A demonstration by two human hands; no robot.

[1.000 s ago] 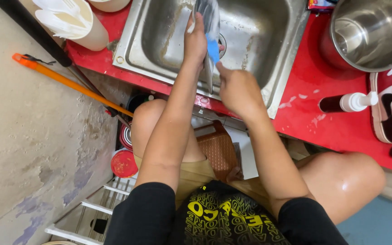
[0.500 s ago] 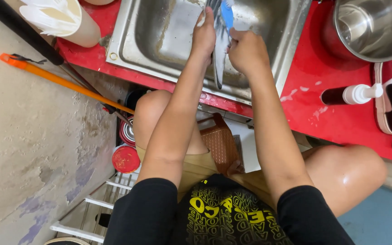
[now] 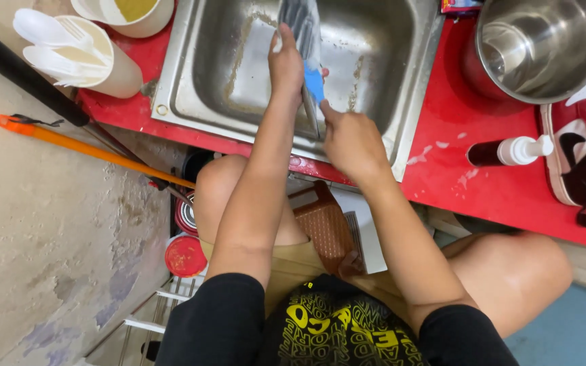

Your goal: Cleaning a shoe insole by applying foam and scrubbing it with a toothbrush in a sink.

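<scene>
Over the steel sink [image 3: 239, 81], my left hand [image 3: 286, 64] grips a long, flat grey object [image 3: 300, 20] that stands lengthwise over the basin. I cannot tell what kind of thing it is. My right hand [image 3: 350, 139] is just below, near the sink's front rim. Its fingers pinch a small blue scrubbing piece [image 3: 315, 81] against the grey object. The object's lower end is partly hidden by my hands.
On the red counter [image 3: 483, 190] stand a steel pot [image 3: 540, 44], a dark pump bottle [image 3: 510, 150] and a sneaker [image 3: 581, 159]. At the left is a cream container with white plastic cutlery [image 3: 76, 54]. An orange-handled stick [image 3: 89, 149] leans below. A brown stool [image 3: 327, 227] is under me.
My right hand slid up along the grey object, then back down toward the sink's front rim. My left hand kept its grip.
</scene>
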